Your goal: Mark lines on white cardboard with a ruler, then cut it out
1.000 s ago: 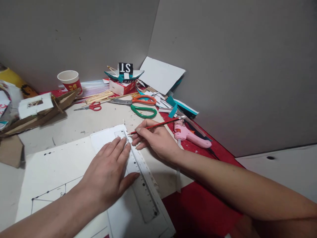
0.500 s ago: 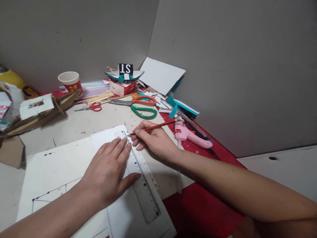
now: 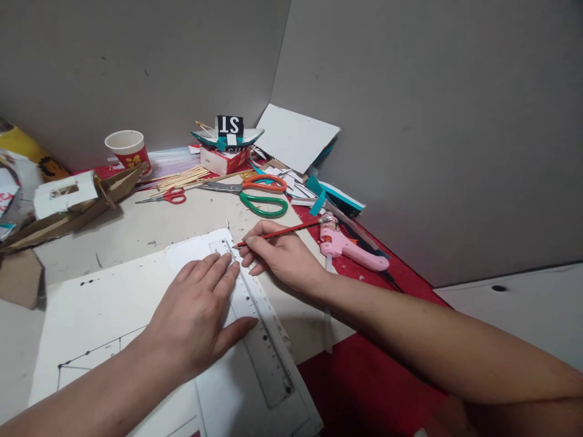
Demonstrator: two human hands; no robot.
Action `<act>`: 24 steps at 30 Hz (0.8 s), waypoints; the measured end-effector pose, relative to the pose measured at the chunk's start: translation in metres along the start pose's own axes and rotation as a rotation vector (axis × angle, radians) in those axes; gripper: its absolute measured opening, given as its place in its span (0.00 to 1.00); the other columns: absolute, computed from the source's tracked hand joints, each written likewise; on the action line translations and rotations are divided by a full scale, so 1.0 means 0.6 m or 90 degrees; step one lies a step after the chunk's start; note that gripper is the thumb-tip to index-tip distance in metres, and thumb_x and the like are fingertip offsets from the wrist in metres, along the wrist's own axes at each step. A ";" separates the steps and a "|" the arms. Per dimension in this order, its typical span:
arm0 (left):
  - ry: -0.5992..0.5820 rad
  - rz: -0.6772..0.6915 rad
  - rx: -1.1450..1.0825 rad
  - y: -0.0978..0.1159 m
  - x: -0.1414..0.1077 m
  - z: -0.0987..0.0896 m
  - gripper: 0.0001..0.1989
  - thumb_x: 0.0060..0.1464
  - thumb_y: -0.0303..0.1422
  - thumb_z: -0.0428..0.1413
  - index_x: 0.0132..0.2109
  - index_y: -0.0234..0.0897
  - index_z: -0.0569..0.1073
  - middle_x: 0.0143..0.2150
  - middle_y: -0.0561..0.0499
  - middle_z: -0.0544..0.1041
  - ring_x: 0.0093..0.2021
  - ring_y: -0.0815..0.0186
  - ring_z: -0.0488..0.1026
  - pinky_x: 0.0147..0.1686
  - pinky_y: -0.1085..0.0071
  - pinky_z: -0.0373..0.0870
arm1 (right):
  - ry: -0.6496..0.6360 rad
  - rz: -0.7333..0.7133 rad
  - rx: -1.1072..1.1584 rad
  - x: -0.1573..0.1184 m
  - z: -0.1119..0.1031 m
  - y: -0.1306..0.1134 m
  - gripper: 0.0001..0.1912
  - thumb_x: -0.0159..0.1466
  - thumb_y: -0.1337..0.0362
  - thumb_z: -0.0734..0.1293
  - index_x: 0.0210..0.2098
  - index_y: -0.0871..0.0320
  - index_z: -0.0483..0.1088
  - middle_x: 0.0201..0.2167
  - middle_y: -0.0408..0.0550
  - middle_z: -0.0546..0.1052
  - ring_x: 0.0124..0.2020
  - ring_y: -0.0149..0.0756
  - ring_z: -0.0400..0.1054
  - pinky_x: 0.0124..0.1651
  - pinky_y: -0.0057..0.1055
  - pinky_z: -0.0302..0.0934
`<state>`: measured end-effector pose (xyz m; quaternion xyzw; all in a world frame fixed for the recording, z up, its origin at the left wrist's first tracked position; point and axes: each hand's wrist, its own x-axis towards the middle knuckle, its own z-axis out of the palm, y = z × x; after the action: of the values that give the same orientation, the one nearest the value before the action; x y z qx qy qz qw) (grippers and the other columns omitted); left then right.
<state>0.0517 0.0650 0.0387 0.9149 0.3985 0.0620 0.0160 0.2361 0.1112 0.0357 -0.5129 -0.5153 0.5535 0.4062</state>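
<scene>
ruler (image 3: 260, 342), one, under left hand (image 3: 195, 309), one pencil (image 3: 291, 229) in right hand (image 3: 288, 258)

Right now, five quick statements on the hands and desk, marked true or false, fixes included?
1. The left hand lies on the clear ruler. True.
2. The right hand is empty. False: it holds a red pencil.
3. The larger scissors have one orange and one green handle. True.
4. The paper cup lies on its side. False: it stands upright.
5. The glue gun is yellow. False: it is pink.
</scene>
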 end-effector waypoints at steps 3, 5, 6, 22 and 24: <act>0.002 -0.001 0.005 0.000 0.001 0.002 0.34 0.60 0.51 0.50 0.62 0.27 0.68 0.64 0.34 0.69 0.62 0.42 0.65 0.55 0.47 0.64 | -0.002 -0.003 0.000 0.000 0.000 0.001 0.05 0.64 0.67 0.64 0.31 0.58 0.66 0.27 0.43 0.75 0.26 0.29 0.73 0.23 0.21 0.69; -0.003 -0.005 0.010 0.001 0.001 0.002 0.34 0.60 0.51 0.50 0.63 0.28 0.68 0.65 0.35 0.68 0.62 0.42 0.65 0.54 0.47 0.64 | -0.002 -0.004 -0.001 0.000 0.000 0.002 0.05 0.64 0.67 0.64 0.31 0.58 0.66 0.26 0.43 0.75 0.27 0.29 0.73 0.23 0.21 0.69; -0.004 -0.006 0.012 0.002 0.001 0.001 0.34 0.61 0.51 0.49 0.63 0.29 0.67 0.65 0.35 0.68 0.62 0.43 0.65 0.54 0.48 0.64 | -0.002 -0.004 -0.002 0.000 0.000 0.003 0.05 0.64 0.67 0.64 0.31 0.58 0.66 0.26 0.43 0.75 0.27 0.29 0.73 0.23 0.21 0.69; -0.027 -0.014 0.005 0.000 0.003 -0.001 0.36 0.61 0.51 0.48 0.67 0.31 0.62 0.68 0.39 0.64 0.65 0.44 0.62 0.56 0.49 0.62 | -0.009 0.001 -0.031 0.000 0.001 -0.001 0.07 0.65 0.68 0.62 0.29 0.57 0.65 0.25 0.42 0.75 0.28 0.29 0.73 0.24 0.20 0.69; -0.023 -0.012 0.000 0.000 0.003 -0.002 0.36 0.61 0.51 0.48 0.67 0.31 0.62 0.68 0.39 0.65 0.64 0.45 0.63 0.55 0.49 0.62 | -0.010 0.004 -0.032 0.000 0.001 -0.002 0.08 0.66 0.69 0.62 0.29 0.58 0.65 0.25 0.41 0.74 0.27 0.29 0.73 0.24 0.20 0.68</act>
<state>0.0529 0.0661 0.0401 0.9121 0.4067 0.0456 0.0237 0.2353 0.1113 0.0370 -0.5204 -0.5305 0.5456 0.3874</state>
